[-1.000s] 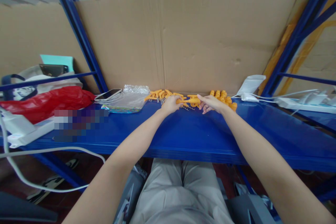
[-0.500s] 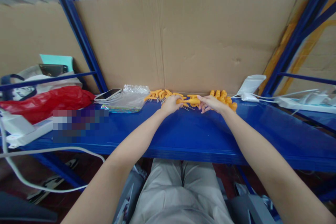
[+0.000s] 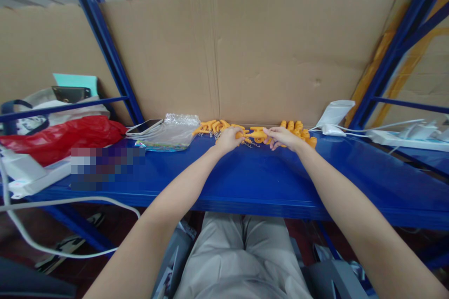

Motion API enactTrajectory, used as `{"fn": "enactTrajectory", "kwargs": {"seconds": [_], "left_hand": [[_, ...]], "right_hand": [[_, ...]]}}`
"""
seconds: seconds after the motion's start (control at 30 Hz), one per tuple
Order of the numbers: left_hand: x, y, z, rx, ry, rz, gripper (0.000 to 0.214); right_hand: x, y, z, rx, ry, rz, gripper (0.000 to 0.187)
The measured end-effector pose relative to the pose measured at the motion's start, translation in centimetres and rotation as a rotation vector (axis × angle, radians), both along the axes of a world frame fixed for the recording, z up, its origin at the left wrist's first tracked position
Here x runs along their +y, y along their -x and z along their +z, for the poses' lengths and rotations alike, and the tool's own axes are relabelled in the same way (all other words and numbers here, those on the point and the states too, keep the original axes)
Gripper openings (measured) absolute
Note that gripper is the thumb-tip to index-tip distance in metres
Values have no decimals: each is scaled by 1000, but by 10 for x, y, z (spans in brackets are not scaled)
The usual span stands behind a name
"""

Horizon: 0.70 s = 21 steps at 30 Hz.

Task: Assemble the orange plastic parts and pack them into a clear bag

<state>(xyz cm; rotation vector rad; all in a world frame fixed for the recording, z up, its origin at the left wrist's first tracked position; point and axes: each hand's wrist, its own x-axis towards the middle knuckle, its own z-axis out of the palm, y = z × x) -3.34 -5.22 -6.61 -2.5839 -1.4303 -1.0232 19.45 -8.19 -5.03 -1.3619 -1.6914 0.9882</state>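
Head view: holding orange piece (image 3: 258,135) between left hand (image 3: 229,139) and right hand (image 3: 283,138), each grip clamped on one end; near back of blue counter (image 3: 259,180), more orange parts (image 3: 298,127) to either side.

Shows orange-yellow on the plastic pieces (image 3: 258,135) at far centre, and deep blue across the tabletop (image 3: 252,177). Carries plain tan on the far cardboard (image 3: 273,51), bright red on the left bag (image 3: 70,133), rainbow tints along the clear pouch (image 3: 175,134), pale grey on the near trousers (image 3: 242,257).
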Motion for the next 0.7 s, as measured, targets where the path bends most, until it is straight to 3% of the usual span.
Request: {"fn": "enactTrajectory", "kwargs": {"seconds": [0.2,0.7], "left_hand": [[-4,-3,2,20,-12,4,24],[2,-2,-3,45,-26,-16,23]], "right_hand": [[1,2,-1,-37,25,-25,58],[-1,8,-1,-74,85,-116,59]]}}
